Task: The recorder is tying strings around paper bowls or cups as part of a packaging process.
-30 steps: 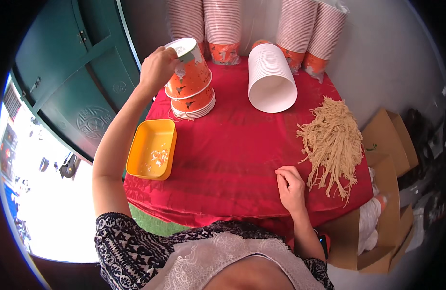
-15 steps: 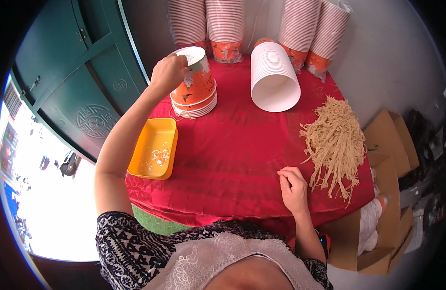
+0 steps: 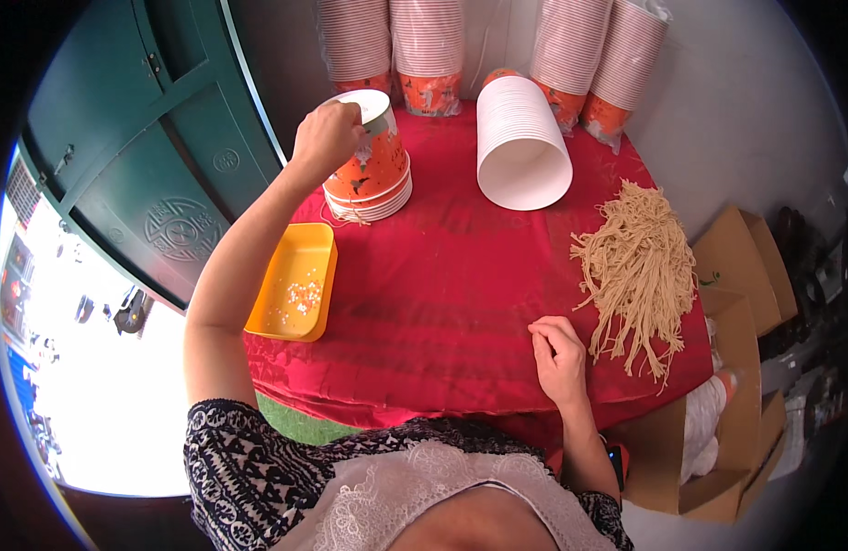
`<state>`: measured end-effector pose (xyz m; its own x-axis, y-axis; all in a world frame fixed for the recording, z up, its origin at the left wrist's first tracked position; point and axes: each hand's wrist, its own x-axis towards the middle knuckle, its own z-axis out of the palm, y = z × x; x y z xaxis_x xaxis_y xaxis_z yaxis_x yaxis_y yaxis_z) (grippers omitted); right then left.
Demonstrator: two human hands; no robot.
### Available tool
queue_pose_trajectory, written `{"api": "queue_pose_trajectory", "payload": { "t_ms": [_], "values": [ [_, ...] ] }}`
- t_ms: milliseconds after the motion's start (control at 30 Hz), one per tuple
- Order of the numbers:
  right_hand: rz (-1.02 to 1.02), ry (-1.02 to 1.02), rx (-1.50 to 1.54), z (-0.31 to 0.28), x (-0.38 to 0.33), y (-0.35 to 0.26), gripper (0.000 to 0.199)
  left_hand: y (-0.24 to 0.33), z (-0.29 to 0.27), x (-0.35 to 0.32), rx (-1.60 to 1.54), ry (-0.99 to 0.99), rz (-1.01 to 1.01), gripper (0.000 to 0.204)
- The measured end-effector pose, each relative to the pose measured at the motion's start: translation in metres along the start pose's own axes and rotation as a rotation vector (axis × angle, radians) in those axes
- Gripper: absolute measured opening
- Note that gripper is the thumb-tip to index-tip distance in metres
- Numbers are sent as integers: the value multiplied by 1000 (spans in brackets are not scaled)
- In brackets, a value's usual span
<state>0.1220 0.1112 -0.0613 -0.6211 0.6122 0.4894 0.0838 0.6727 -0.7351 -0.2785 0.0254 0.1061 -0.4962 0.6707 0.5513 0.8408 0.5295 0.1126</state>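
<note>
My left hand (image 3: 327,140) is stretched to the back left, its fingers closed at the upper edge of an orange patterned paper bucket (image 3: 380,158). That bucket stands upside down in a short nested stack, with white rims at the bottom and a thin beige cord hanging by them. The fingertips are partly hidden against the bucket. My right hand (image 3: 560,360) rests near the front edge of the red-covered table (image 3: 442,303), fingers curled in, nothing visible in them. Beside it on the right lies a heap of beige cords (image 3: 640,275).
A yellow tray (image 3: 325,275) with small white and orange bits stands at the left edge. A nested stack of white buckets (image 3: 523,147) lies on its side at the back. Wrapped bucket stacks (image 3: 429,46) line the wall. Cardboard boxes (image 3: 732,367) stand right; a green door (image 3: 130,174) is left.
My left hand has shifted very slightly to the right along the top of the upturned bucket. The right hand stays where it was.
</note>
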Motion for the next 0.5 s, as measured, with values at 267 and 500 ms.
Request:
{"api": "queue_pose_trajectory", "payload": {
  "t_ms": [267,500],
  "values": [
    [-11,-10,8,0,-1,6,9,0,13,-3,16,5,-3,13],
    [-2,-13,0,-1,1,0,9,-1,6,5,6,-36,-27,12]
  ]
}}
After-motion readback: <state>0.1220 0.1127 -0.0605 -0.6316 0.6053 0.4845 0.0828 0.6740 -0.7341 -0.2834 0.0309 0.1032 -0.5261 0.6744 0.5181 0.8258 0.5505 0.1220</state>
